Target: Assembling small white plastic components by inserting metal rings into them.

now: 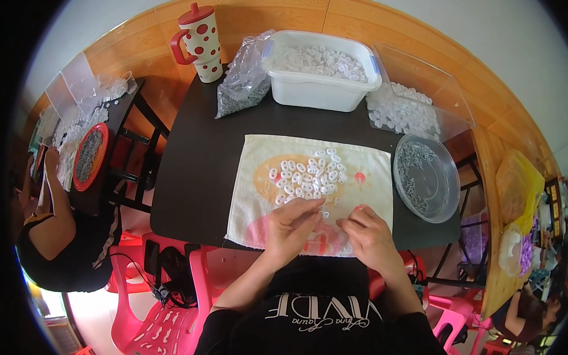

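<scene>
Red round tray (83,186), grey small pieces inside, on a neighbouring table at far left. Pink plastic chair (160,329), slotted seat, at the near left. Black tabletop (197,162), carrying the items below. Cream tumbler with red spots and red lid (204,52), upright, handle to the left. Clear plastic bag of grey small pieces (243,98), slumped just beside it.

Pale printed rectangular cloth (245,201), long side running left to right. On it, white oval two-holed plastic pieces (307,178), loosely heaped beyond the hands; long axes mixed: the leftmost piece points away from the person, several others lie slantwise.

Left hand (288,231): over the cloth at the heap's near edge, thumb and fingers partly closed; cannot tell whether anything is held. White rectangular plastic tub (318,94), filled with white pieces, behind the cloth. Right hand (368,233): over the cloth's near right, fingers curled inward, apart from the left; contents hidden.

Clear rectangular box (455,124), white pieces inside, rear right. Clear round plastic tub (437,183), grey slender pieces inside, beside the cloth's right edge.
</scene>
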The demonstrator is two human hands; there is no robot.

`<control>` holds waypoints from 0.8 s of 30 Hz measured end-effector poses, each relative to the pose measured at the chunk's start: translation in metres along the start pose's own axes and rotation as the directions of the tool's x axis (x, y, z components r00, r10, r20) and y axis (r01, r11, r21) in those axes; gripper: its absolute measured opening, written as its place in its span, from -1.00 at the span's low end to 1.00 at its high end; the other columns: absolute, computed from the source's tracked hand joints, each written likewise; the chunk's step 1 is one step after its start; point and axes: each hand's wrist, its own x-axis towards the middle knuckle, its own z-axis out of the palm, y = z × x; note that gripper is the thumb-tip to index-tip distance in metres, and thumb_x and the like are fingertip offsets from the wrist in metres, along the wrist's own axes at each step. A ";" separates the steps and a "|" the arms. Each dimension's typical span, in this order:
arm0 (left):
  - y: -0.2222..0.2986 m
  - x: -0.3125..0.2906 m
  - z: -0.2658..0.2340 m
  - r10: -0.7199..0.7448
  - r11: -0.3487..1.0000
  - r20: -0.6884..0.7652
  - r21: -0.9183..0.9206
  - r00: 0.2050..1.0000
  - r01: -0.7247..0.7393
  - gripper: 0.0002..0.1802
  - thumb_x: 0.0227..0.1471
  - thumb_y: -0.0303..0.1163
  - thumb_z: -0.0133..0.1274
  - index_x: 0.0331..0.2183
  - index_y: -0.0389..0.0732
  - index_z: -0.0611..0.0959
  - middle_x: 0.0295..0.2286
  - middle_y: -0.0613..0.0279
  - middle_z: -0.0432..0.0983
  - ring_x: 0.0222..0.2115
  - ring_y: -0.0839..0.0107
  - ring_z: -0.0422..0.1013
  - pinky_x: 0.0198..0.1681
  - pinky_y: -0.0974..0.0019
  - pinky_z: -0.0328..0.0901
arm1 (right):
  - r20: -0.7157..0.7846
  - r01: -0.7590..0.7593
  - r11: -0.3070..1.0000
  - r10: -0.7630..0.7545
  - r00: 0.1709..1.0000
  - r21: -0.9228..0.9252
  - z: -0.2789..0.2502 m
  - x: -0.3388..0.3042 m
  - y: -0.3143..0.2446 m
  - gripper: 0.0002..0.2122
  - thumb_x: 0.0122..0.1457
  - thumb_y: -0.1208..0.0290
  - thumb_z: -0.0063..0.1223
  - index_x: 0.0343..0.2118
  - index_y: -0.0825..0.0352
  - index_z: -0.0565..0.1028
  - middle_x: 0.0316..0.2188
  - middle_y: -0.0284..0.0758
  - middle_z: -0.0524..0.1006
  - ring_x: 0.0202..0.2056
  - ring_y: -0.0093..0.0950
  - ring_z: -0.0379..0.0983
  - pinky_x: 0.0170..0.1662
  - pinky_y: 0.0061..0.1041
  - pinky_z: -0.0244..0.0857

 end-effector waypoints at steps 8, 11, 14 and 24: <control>-0.002 -0.002 0.002 0.006 0.999 -0.002 -0.042 1.000 -0.006 -0.67 0.08 -0.76 0.04 -0.10 -0.35 0.66 -0.30 0.22 0.54 -0.36 0.57 0.48 -0.33 0.54 0.39 | -0.185 -0.116 0.993 0.114 0.976 -0.003 -0.001 -0.019 0.008 -0.85 -0.09 0.72 0.10 -0.42 0.39 0.54 -0.44 -0.28 0.52 -0.39 -0.23 0.47 -0.33 -0.35 0.37; 0.001 -0.002 0.006 -0.003 0.999 -0.003 -0.033 1.000 0.003 -0.66 0.08 -0.76 0.05 -0.09 -0.33 0.66 -0.30 0.24 0.53 -0.35 0.56 0.49 -0.34 0.54 0.39 | -0.249 -0.151 0.988 0.149 0.957 0.013 -0.001 -0.032 0.016 -0.89 -0.06 0.71 0.15 -0.45 0.39 0.52 -0.47 -0.27 0.52 -0.41 -0.27 0.48 -0.34 -0.40 0.36; 0.002 -0.004 0.015 -0.060 0.992 0.056 -0.112 0.997 0.066 -0.63 0.08 -0.75 0.06 -0.06 -0.31 0.65 -0.30 0.25 0.53 -0.33 0.55 0.49 -0.32 0.53 0.39 | -0.242 -0.234 0.954 0.276 0.930 0.188 -0.003 -0.037 0.016 -0.91 0.00 0.71 0.17 -0.44 0.41 0.52 -0.48 -0.28 0.53 -0.44 -0.42 0.48 -0.36 -0.51 0.34; -0.013 -0.010 0.026 -0.070 0.984 0.101 -0.157 0.992 0.085 -0.55 0.06 -0.77 0.07 0.02 -0.30 0.60 -0.31 0.30 0.52 -0.34 0.60 0.45 -0.25 0.50 0.39 | -0.040 -0.249 0.410 0.580 0.814 0.878 0.010 0.000 0.003 -0.97 0.22 0.66 0.11 -0.29 0.45 0.52 -0.49 -0.48 0.48 -0.50 -0.85 0.28 -0.51 -0.79 0.06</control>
